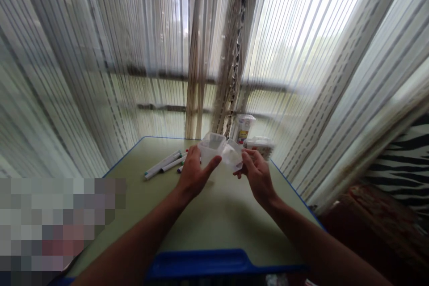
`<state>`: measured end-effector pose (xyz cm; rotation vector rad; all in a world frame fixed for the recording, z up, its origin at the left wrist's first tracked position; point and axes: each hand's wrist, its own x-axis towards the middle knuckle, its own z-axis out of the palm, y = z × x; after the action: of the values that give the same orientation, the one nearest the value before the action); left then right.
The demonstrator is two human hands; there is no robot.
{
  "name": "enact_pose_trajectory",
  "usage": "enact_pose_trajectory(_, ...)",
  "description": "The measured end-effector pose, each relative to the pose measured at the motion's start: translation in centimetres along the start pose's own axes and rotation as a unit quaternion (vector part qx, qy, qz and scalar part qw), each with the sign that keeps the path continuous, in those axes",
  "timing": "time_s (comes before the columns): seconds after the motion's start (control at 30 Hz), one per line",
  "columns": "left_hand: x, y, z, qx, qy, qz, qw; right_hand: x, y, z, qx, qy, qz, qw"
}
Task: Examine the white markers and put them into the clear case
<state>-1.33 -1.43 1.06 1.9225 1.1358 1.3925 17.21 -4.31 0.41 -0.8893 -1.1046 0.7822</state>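
Observation:
My left hand [196, 170] is wrapped around a clear plastic box [212, 148], thumb along its near side. The box is tilted above the table, and nothing can be made out inside it. Pinched in the fingers of my right hand [257, 172] is a clear plastic lid [232, 155], close beside the box; whether the two are joined or touching I cannot tell. Just left of my left hand, several white markers [164, 164] with coloured ends lie on the table. Behind my right hand stands another clear container [259, 143], its contents blurred.
A pale green table [208, 219] with a blue rim lies under my hands. At its back edge stands an upright clear container [245, 127] with a printed label. Striped sheer curtains [161, 53] hang behind, and zebra-patterned fabric [398, 156] is at the right.

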Motion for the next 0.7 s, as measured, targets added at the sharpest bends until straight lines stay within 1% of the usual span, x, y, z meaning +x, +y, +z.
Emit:
enact_pose_trajectory(0.1, 0.2, -0.3, 0.2, -0.1, 0.004, -0.054, 0.994, -0.4, -0.4, -0.1, 0.013, -0.022, 0.004, 1.0)
enact_pose_trajectory(0.2, 0.4, -0.5, 0.4, -0.205, 0.02, -0.083, 0.975, -0.9, -1.0, -0.1, 0.012, -0.058, 0.016, 0.998)
enact_pose_trajectory(0.27, 0.6, -0.6, 0.4, -0.238, 0.049, -0.083, 0.966, -1.5, -1.3, 0.0, 0.007, -0.081, 0.02, 0.996)
enact_pose_trajectory(0.33, 0.7, -0.6, 0.4, -0.25, 0.081, -0.076, 0.962, -2.0, -1.5, 0.1, -0.002, -0.108, 0.026, 0.994)
enact_pose_trajectory(0.4, 0.8, -0.5, 0.2, -0.256, 0.098, -0.073, 0.959, -2.4, -1.5, 0.2, -0.016, -0.158, 0.04, 0.987)
enact_pose_trajectory(0.47, 0.7, -0.4, 0.0, -0.259, 0.087, -0.068, 0.959, -2.5, -1.4, 0.0, -0.036, -0.223, 0.06, 0.972)
enact_pose_trajectory(0.57, 0.4, -0.3, -0.2, -0.252, 0.039, -0.047, 0.966, -2.1, -1.4, -0.6, -0.067, -0.308, 0.089, 0.945)
enact_pose_trajectory(0.7, -0.1, -0.1, 0.0, -0.225, -0.018, 0.001, 0.974, -0.8, -1.8, -2.0, -0.125, -0.409, 0.12, 0.896)
